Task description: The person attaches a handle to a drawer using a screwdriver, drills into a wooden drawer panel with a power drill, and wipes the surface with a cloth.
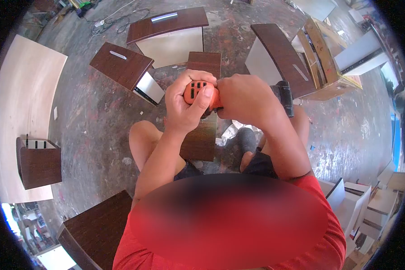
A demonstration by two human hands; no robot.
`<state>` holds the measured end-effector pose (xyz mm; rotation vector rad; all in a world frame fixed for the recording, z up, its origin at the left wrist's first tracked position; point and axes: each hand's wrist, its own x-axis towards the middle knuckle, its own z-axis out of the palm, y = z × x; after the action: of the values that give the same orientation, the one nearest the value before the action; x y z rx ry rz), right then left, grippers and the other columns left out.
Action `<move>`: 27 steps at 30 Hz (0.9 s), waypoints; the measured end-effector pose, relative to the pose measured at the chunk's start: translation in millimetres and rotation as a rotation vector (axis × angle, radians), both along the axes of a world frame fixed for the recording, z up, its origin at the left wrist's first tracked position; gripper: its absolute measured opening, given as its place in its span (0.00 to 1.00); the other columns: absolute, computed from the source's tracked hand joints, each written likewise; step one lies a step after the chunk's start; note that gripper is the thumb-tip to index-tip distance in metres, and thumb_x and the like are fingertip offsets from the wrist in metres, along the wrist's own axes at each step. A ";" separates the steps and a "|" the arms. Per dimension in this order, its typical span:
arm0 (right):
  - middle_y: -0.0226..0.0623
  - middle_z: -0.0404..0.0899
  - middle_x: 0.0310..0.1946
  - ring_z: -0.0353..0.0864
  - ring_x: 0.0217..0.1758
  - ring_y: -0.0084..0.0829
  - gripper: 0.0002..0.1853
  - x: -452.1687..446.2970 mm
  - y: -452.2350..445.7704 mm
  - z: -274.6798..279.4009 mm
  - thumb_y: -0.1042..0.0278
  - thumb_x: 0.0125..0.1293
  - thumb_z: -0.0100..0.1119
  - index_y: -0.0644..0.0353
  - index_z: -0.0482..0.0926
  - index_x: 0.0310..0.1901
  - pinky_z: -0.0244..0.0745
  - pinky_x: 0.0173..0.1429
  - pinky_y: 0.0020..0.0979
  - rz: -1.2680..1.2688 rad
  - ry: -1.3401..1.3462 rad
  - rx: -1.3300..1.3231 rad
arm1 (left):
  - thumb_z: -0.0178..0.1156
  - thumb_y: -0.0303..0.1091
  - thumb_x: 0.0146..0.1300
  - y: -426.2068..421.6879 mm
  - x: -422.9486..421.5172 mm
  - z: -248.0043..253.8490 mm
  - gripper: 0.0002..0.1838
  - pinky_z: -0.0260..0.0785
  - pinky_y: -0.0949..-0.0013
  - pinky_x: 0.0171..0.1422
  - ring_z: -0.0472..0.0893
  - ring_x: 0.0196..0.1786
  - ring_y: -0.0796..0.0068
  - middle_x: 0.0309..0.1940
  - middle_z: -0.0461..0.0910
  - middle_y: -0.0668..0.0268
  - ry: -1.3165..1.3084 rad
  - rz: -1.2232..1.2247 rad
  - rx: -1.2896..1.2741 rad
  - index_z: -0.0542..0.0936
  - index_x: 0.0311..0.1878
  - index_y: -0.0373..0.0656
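- On the head camera, here's the orange tool, right up between both hands, above the brown panel on the floor between the legs!
- Left hand: wrapped firmly round the tool, thumb pressed across its slotted end!
- Right hand: bent in tight against the tool's other side, fingers tucked from sight, so whether they're gripping it, I can't tell!
- Out in front, brown-topped units ring the floor, with a white cloth lying beside the person's foot!
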<state>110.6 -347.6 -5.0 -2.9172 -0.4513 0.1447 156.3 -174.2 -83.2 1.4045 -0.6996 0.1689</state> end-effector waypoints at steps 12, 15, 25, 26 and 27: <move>0.46 0.90 0.31 0.92 0.39 0.48 0.11 -0.2 2.5 -1.4 0.61 0.52 0.76 0.59 0.89 0.33 0.88 0.42 0.47 0.014 -0.038 0.021 | 0.69 0.45 0.71 4.9 1.6 -1.9 0.18 0.76 0.67 0.55 0.85 0.46 0.74 0.43 0.88 0.62 -0.010 -0.006 -0.008 0.85 0.47 0.37; 0.46 0.90 0.31 0.92 0.38 0.48 0.11 0.8 1.8 -2.3 0.61 0.51 0.76 0.59 0.89 0.32 0.88 0.42 0.47 0.011 -0.029 0.015 | 0.67 0.45 0.71 4.3 -0.1 -1.5 0.19 0.76 0.66 0.56 0.85 0.47 0.72 0.43 0.87 0.60 0.014 -0.005 0.010 0.85 0.47 0.36; 0.46 0.90 0.31 0.93 0.39 0.47 0.11 1.9 2.4 0.3 0.62 0.51 0.76 0.58 0.90 0.32 0.88 0.42 0.46 0.026 -0.014 0.009 | 0.68 0.47 0.72 5.7 0.1 0.9 0.20 0.76 0.68 0.55 0.85 0.47 0.74 0.43 0.88 0.62 0.016 -0.017 -0.007 0.84 0.48 0.37; 0.46 0.90 0.31 0.93 0.39 0.47 0.11 2.3 2.6 -0.7 0.62 0.51 0.76 0.58 0.90 0.32 0.88 0.42 0.46 0.030 -0.017 0.011 | 0.68 0.47 0.72 6.0 -0.1 0.8 0.20 0.76 0.68 0.55 0.85 0.47 0.74 0.43 0.88 0.62 0.020 -0.019 -0.012 0.84 0.48 0.37; 0.46 0.90 0.31 0.93 0.39 0.47 0.11 2.9 2.8 -1.1 0.62 0.51 0.76 0.58 0.90 0.32 0.88 0.42 0.46 0.028 -0.021 0.013 | 0.69 0.48 0.72 6.6 0.2 0.5 0.20 0.76 0.68 0.55 0.85 0.47 0.74 0.43 0.88 0.62 0.024 -0.017 -0.006 0.84 0.48 0.37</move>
<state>113.5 -344.8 -6.0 -2.9028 -0.4951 0.1143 156.5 -167.6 -82.7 1.3924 -0.6909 0.1404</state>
